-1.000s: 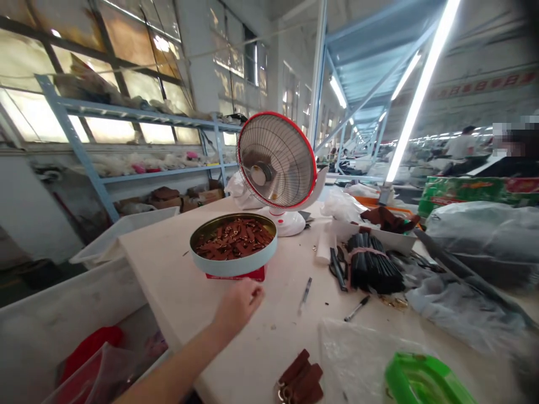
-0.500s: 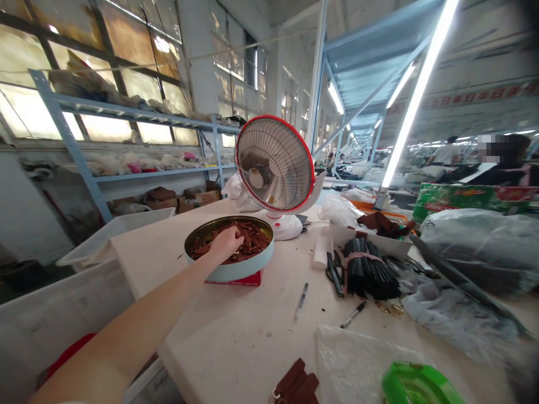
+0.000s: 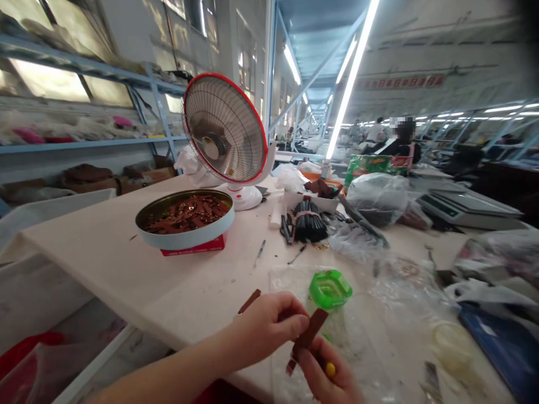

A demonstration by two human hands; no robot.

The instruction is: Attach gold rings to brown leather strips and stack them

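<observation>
The left hand [image 3: 278,322] and the right hand [image 3: 326,370] both grip one brown strip [image 3: 312,327] above the bench [image 3: 185,294], close to its near edge. The left thumb and fingers are closed on the strip's upper part; the right thumb and fingers pinch it lower down. The strip tilts, its upper end standing free above the fingers and its lower end poking out below them. A small yellow piece [image 3: 330,369] shows among the right fingers; what it belongs to is hidden.

Just beyond the strip, a green dish [image 3: 330,289] stands on clear plastic sheeting [image 3: 290,275]. Another brown piece [image 3: 249,301] lies behind the left hand, which covers part of it. Farther from the near edge lie two pens, one pale [image 3: 260,252] and one dark [image 3: 297,255], then a black bundle [image 3: 309,224] bound with a pink band. A fan-shaped heater [image 3: 227,134] with a red rim stands toward the far edge, and a flat scale [image 3: 467,205] sits at the right.

Toward the bench's left corner, a round tin [image 3: 189,240] rests on a red box [image 3: 193,248], holding a heap of brown pieces with metal rings [image 3: 191,213]. Whether the green dish holds anything, I cannot tell.
</observation>
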